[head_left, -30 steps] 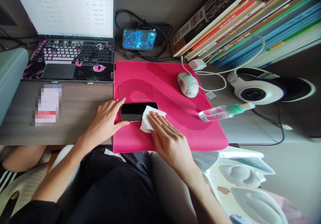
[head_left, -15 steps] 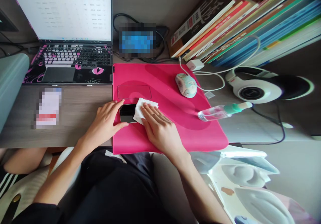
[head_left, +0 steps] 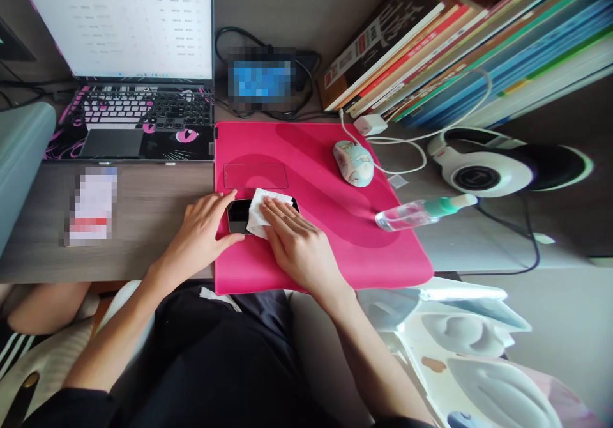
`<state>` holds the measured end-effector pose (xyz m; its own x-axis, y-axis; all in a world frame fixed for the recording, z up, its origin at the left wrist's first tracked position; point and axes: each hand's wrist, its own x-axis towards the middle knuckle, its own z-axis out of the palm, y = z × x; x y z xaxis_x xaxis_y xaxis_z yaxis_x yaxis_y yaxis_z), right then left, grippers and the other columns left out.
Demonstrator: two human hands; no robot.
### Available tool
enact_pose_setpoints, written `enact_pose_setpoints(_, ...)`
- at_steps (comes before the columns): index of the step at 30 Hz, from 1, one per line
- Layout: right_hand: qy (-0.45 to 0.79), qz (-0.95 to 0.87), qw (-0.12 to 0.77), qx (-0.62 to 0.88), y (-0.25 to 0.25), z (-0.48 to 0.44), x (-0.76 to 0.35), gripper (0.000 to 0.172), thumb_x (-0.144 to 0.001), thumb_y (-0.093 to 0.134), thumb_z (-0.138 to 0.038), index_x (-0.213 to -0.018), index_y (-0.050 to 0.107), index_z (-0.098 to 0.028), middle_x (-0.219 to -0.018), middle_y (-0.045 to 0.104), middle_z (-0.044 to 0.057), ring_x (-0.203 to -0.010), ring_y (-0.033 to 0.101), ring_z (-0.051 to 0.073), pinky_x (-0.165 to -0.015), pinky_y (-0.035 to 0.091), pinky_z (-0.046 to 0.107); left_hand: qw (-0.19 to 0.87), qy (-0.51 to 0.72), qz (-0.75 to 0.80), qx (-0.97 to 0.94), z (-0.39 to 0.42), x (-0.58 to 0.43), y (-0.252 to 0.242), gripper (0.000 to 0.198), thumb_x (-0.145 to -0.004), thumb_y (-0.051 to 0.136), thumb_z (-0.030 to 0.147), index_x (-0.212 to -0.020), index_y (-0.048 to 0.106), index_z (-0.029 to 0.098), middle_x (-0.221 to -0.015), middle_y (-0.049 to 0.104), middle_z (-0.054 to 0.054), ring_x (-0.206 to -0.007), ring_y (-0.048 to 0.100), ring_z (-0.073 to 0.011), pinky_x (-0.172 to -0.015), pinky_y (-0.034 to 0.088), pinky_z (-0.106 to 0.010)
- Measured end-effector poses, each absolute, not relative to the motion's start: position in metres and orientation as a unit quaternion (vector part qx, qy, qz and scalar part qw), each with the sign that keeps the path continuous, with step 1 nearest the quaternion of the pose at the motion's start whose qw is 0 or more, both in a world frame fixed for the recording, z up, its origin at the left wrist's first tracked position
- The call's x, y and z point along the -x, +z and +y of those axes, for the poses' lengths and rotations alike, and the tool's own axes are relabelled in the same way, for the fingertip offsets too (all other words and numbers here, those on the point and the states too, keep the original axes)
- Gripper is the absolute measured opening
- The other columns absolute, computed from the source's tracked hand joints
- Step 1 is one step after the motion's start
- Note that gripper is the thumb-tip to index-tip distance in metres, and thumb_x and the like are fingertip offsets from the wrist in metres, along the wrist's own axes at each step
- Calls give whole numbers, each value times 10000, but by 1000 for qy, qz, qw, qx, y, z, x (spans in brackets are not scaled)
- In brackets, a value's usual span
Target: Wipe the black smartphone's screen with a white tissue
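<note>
A black smartphone [head_left: 238, 214] lies on the pink desk mat [head_left: 316, 262]. My left hand [head_left: 204, 223] steadies its left end, index finger at the far corner and thumb at the near one. Under the fingers of my right hand [head_left: 302, 239] is a white wipe [head_left: 257, 214], pressed onto the phone's screen. It covers the middle of the screen, and part of the phone's right end shows beyond it. Just behind the phone, a clear screen protector [head_left: 255, 176] lies flat on the mat.
A spray bottle [head_left: 407, 215] lies on the mat's right side, near a patterned mouse [head_left: 353, 163]. Headphones [head_left: 483, 172] and a row of books [head_left: 407, 51] stand farther right. An open laptop [head_left: 143, 121] is at the back left. A blurred phone-like item [head_left: 92, 204] lies left.
My right hand and the wipe have slid left along the phone, uncovering part of its right end. My left hand stays in place.
</note>
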<state>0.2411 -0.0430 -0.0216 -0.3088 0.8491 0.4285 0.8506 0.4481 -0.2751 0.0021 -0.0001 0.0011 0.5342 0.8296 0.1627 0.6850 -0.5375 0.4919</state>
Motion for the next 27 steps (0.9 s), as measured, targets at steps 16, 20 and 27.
enact_pose_setpoints(16, -6, -822, 266, 503, -19, -61, -233, 525, -1067, 499, -131, -1589, 557, -133, -1560, 620, 162, -1465, 597, 311, -1219, 553, 524, 182, 190, 442, -858, 0, -3, 0, 731, -1012, 742, 280, -1633, 357, 275, -1598, 557, -146, -1496, 509, -330, -1181, 419, -511)
enact_pose_setpoints(20, 0, -819, 273, 505, -20, -35, -226, 458, -1088, 485, -166, -1521, 628, -119, -1544, 635, 160, -1460, 604, 296, -1241, 530, 504, 179, 196, 439, -858, 0, -3, 1, 728, -1020, 745, 358, -1633, 358, 288, -1583, 570, -142, -1471, 528, -330, -1166, 428, -499)
enact_pose_setpoints(27, 1, -825, 269, 498, -16, -44, -220, 476, -1088, 491, -160, -1550, 599, -129, -1555, 619, 164, -1471, 590, 293, -1241, 528, 511, 176, 194, 440, -859, 0, -3, 0, 711, -1030, 698, 283, -1646, 343, 300, -1567, 579, -137, -1466, 530, -333, -1167, 433, -514)
